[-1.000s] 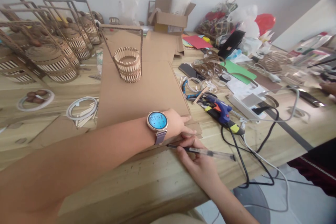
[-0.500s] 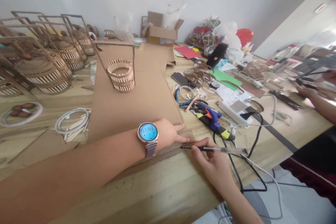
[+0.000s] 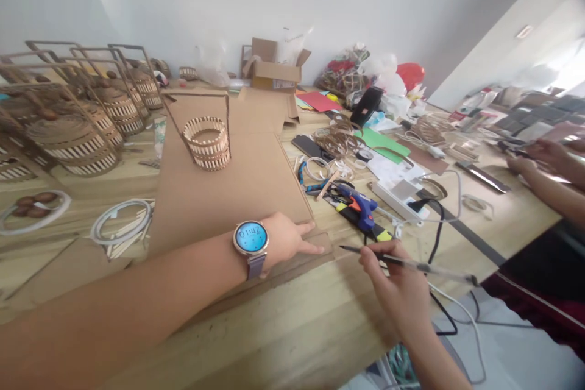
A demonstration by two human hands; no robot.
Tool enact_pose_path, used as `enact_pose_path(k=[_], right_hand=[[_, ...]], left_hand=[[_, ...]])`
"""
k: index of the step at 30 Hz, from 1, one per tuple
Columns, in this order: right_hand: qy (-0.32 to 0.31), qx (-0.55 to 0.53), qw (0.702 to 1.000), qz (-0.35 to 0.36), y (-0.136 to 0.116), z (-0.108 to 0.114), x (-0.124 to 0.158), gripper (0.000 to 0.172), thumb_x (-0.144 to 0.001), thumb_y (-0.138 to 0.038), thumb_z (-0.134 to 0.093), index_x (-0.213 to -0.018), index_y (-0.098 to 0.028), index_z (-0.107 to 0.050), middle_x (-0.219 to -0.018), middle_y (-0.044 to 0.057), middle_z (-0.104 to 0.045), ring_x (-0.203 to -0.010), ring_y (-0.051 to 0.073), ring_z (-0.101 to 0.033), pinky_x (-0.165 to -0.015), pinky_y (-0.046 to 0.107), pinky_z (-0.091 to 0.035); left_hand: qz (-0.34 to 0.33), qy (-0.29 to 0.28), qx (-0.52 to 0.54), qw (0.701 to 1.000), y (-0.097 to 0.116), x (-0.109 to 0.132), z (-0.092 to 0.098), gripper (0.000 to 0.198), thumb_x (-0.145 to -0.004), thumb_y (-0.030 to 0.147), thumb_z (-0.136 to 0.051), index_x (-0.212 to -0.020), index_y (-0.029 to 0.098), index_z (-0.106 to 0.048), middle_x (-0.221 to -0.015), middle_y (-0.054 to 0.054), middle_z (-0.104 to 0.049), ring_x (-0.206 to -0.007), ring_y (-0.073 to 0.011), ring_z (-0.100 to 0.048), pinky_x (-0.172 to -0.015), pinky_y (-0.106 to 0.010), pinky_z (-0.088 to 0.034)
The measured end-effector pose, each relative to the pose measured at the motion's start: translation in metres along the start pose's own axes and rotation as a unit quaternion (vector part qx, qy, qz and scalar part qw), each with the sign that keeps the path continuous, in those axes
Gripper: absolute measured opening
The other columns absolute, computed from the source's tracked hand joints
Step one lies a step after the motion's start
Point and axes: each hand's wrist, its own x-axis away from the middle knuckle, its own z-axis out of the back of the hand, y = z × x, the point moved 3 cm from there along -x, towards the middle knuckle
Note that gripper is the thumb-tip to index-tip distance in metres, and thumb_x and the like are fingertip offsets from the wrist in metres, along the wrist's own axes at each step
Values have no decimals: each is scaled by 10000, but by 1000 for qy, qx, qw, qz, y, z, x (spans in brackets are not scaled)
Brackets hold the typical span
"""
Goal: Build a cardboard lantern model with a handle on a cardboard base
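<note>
My left hand [image 3: 287, 237], with a watch [image 3: 251, 236] on its wrist, lies on a cardboard sheet [image 3: 247, 189] near the table's front edge. Two of its fingers are stretched out and spread over a smaller cardboard piece [image 3: 315, 248]. In my right hand [image 3: 397, 280] is a pen [image 3: 402, 261], gripped between thumb and fingers. Its dark tip points left, a short gap from the cardboard's right end. On the large sheet behind my left hand stands a small bamboo basket [image 3: 208, 143] with a tall handle.
Several lidded baskets [image 3: 73, 140] crowd the left side, near white rings [image 3: 121, 222]. Right of the cardboard lie a blue glue gun [image 3: 359, 204], a power strip [image 3: 397, 200] and cables. At the far right are another person's hands [image 3: 539, 161]. An open box [image 3: 274, 73] stands at the back.
My right hand has drawn back to the right with the pen, whose tip has left the cardboard beside my left fingers. My left hand stays on the cardboard. The view has shifted slightly.
</note>
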Motion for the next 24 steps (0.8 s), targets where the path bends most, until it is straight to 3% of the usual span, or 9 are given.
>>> enact_pose_path(k=[4,11,17,21,24], right_hand=[[-43,-62,996,-49,-2,-13,8,248,-817,-464,-584,-734,-230,-589,-609,23,-642,-579,192,-612,-538,294,-466],[-103,-134,986,0,-25,-32,20,213,-830,-375,-583,-677,-228,-585,-567,-2,-573,-532,162,-527,-521,279,-441],[-135,-166,977,10,-39,-45,27,212,-848,-379,-585,-701,-226,-584,-614,7,-606,-571,165,-547,-549,274,-461],[-133,-122,983,30,-31,-37,18,215,-856,-378,-555,-706,-227,-589,-624,18,-627,-579,173,-572,-546,278,-464],[-88,-39,995,19,-14,-18,8,206,-840,-384,-555,-699,-237,-584,-600,13,-626,-556,181,-580,-517,282,-450]], left_hand=[[-5,3,2,1000,-3,-3,-3,1465,-364,170,-976,-1503,562,-142,-1676,-60,-31,-1109,-385,-662,-821,-480,-578],[-3,-1,-2,1000,-3,-3,-3,1465,-374,161,-969,-1510,550,-130,-1675,-59,-18,-1122,-401,-654,-807,-482,-587],[-4,12,13,1000,-3,-3,-4,1465,-332,134,-973,-1507,535,-193,-1674,-65,-48,-1162,-418,-630,-839,-493,-579],[-5,7,7,1000,-3,-3,-4,1450,-361,144,-971,-1511,532,-178,-1674,-71,-44,-1155,-406,-638,-835,-481,-581],[-2,8,10,1000,-1,-1,-1,1441,-365,130,-964,-1507,536,-185,-1673,-65,-54,-1133,-394,-652,-825,-483,-585]])
